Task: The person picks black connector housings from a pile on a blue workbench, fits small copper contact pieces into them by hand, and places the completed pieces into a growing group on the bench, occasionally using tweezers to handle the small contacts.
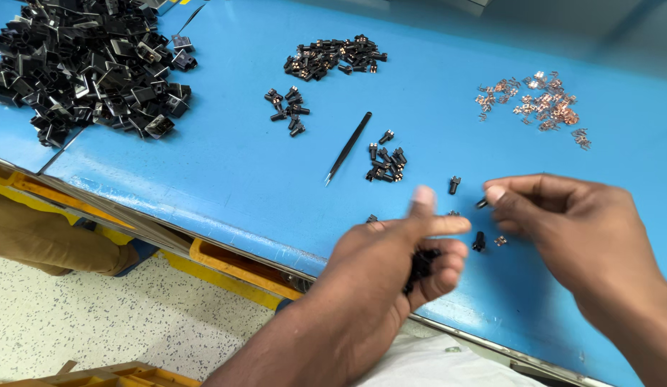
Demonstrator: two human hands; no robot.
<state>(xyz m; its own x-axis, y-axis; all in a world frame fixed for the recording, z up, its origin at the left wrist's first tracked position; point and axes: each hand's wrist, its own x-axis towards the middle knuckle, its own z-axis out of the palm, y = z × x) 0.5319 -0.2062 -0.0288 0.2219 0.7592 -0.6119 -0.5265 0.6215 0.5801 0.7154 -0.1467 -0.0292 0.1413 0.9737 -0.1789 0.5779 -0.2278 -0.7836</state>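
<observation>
Presently: left hand (398, 269) curled, cupping several small black plugs (421, 263) in the palm, thumb and forefinger extended. Right hand (563, 222) pinches one small black piece (482, 203) at its fingertips. Between the hands, loose plugs on the blue counter (226, 150). Beyond them, black tweezers (349, 146), copper contacts (537, 104), and black housings (89, 64) far left.
</observation>
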